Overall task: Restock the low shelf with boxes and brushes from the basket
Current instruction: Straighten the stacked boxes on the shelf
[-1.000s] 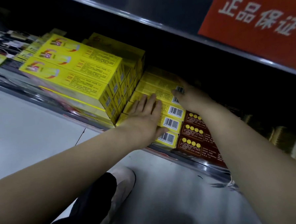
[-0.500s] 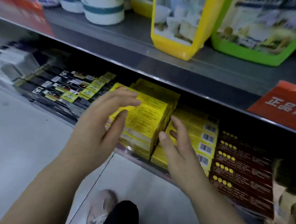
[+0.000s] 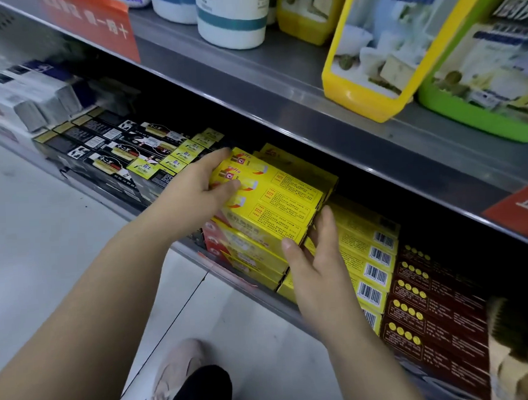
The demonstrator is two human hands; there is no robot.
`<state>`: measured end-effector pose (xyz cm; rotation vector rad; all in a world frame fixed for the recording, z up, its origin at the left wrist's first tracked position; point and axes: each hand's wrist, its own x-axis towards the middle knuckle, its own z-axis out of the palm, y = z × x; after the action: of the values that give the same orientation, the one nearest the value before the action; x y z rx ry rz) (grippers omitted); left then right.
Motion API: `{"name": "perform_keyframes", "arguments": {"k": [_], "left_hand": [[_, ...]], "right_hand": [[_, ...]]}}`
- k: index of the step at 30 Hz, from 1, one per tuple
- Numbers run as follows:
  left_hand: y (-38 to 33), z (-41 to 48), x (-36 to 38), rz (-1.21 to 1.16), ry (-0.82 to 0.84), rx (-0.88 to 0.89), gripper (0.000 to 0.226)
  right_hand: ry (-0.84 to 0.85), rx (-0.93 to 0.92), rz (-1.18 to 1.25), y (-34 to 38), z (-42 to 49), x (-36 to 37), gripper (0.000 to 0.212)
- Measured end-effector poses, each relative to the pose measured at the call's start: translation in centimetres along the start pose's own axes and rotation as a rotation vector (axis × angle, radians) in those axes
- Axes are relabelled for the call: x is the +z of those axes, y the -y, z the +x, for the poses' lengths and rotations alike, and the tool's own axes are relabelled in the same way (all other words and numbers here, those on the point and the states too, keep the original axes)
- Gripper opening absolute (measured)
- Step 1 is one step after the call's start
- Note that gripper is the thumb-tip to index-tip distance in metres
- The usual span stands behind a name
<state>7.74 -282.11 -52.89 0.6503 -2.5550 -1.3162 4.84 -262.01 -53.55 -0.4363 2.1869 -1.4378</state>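
Note:
A stack of long yellow boxes (image 3: 281,205) lies on the low shelf (image 3: 195,258), on top of more yellow boxes. My left hand (image 3: 194,185) curls over the stack's left end, thumb on the top face. My right hand (image 3: 318,267) presses against the stack's right front corner, so the top boxes are held between both hands. Right of them lies a lower row of yellow boxes with barcodes (image 3: 375,255), then dark red boxes (image 3: 430,307). Bristly brushes (image 3: 517,339) show at the far right edge. No basket is in view.
Black and yellow-tipped boxes (image 3: 116,146) fill the shelf to the left. The upper shelf (image 3: 281,85) hangs close above and carries a white jar (image 3: 231,18), a yellow pack (image 3: 368,47) and a green pack (image 3: 479,75). My shoe (image 3: 180,375) rests on the pale floor below.
Both hands have left the low barcode row. The left has gone to the left end of the tall yellow stack, the right to its right front corner. The view has risen.

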Motion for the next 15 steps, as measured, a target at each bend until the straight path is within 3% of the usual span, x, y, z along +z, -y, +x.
{"name": "perform_keyframes", "arguments": {"k": [15], "left_hand": [[-0.3,-0.6,-0.7,-0.036,0.039,0.034,0.058]], "right_hand": [[-0.039,-0.023,0.054,-1.1,0.3,0.2,0.070]]}}
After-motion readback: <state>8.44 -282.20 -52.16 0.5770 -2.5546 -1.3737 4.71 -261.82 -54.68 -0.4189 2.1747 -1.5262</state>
